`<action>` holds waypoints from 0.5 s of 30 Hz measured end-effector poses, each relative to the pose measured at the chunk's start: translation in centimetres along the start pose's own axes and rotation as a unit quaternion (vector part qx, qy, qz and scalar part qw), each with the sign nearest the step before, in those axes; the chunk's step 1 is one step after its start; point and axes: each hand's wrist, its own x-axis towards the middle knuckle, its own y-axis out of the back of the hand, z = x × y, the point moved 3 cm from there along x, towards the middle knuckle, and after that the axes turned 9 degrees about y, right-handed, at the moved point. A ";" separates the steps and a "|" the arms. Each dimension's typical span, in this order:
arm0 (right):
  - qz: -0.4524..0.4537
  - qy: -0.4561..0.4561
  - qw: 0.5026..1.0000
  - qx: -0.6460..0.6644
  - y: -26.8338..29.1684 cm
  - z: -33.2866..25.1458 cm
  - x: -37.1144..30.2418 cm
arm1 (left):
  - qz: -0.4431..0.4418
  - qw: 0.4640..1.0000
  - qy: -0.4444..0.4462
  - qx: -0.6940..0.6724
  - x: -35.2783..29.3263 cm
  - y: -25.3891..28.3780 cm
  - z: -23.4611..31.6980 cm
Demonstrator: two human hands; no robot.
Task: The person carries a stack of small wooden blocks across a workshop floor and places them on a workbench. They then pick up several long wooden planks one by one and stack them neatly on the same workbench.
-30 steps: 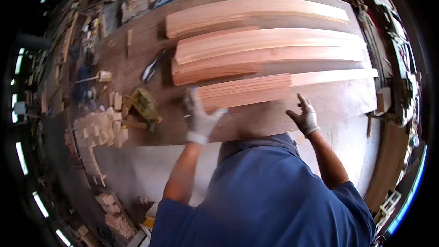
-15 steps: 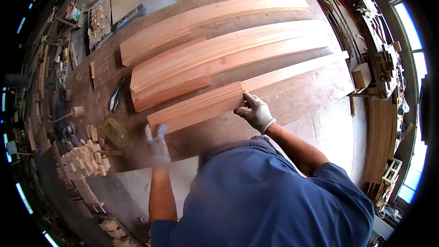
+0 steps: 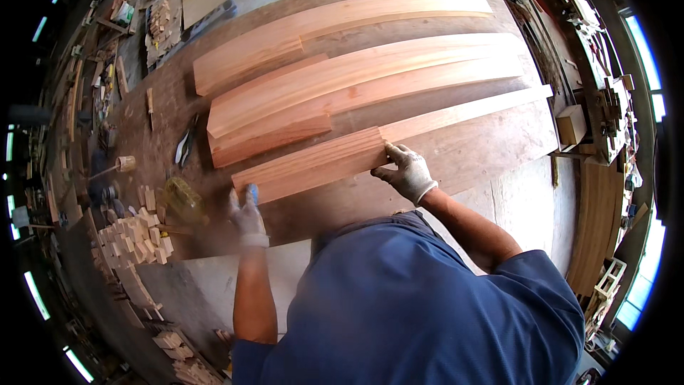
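Observation:
On the workbench nearest me lies a short reddish wooden board (image 3: 313,169), against a long, paler wooden strip (image 3: 463,109) that runs on to the right. My left hand (image 3: 247,215), gloved with a blue patch at one fingertip, grips the short board's left end; it is slightly blurred. At the other end, my right hand (image 3: 407,172), in a pale glove, holds the board's corner between thumb and fingers. Beyond it rests a group of long boards (image 3: 342,82) with shorter pieces along their edges. Farther off is another long board (image 3: 356,11) with a shorter piece alongside.
On the brown workbench (image 3: 456,160), a yellowish clear container (image 3: 184,199) and a pile of small wood blocks (image 3: 135,237) sit to the left. Dark-handled pliers (image 3: 186,144), a mallet-like wooden tool (image 3: 125,164) and a thin-handled tool (image 3: 150,107) lie behind them.
The view has shifted slightly, so the boards appear a little to the right. Both hands stay at the two ends of the short board, with little other movement.

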 end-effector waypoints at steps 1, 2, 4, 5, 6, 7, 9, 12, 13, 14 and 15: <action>0.002 0.022 1.000 -0.020 0.5 0.1 0.0 | -0.008 1.000 0.004 0.004 0.5 0.5 -0.7; -0.038 0.015 0.995 -0.086 1.0 0.0 0.3 | -0.057 0.998 -0.008 0.010 0.0 0.5 -0.3; -0.040 0.059 0.988 -0.139 1.9 0.3 1.0 | -0.150 0.988 -0.035 0.017 -1.8 0.6 1.8; -0.024 0.106 0.975 -0.192 2.6 0.4 1.5 | -0.129 0.975 -0.119 0.140 -2.1 0.9 2.9; -0.034 0.113 0.970 -0.213 2.9 0.6 2.1 | -0.105 0.939 -0.199 0.260 -2.1 1.1 3.8; -0.056 0.109 0.969 -0.215 2.8 0.9 2.7 | -0.079 0.882 -0.274 0.375 -2.3 1.1 4.6; -0.082 0.124 0.963 -0.225 2.1 1.2 3.7 | -0.093 0.847 -0.288 0.438 -2.2 0.3 6.7; -0.101 0.167 0.955 -0.223 1.2 1.2 5.2 | -0.111 0.783 -0.342 0.507 -1.4 -1.4 7.9; -0.108 0.172 0.957 -0.207 1.1 1.5 5.8 | -0.117 0.759 -0.366 0.526 -1.2 -1.8 8.1; -0.116 0.176 0.959 -0.191 0.8 1.7 6.1 | -0.135 0.762 -0.341 0.534 -0.7 -1.9 8.0; -0.112 0.184 0.957 -0.196 0.6 1.8 6.3 | -0.152 0.765 -0.315 0.541 -0.2 -2.0 7.9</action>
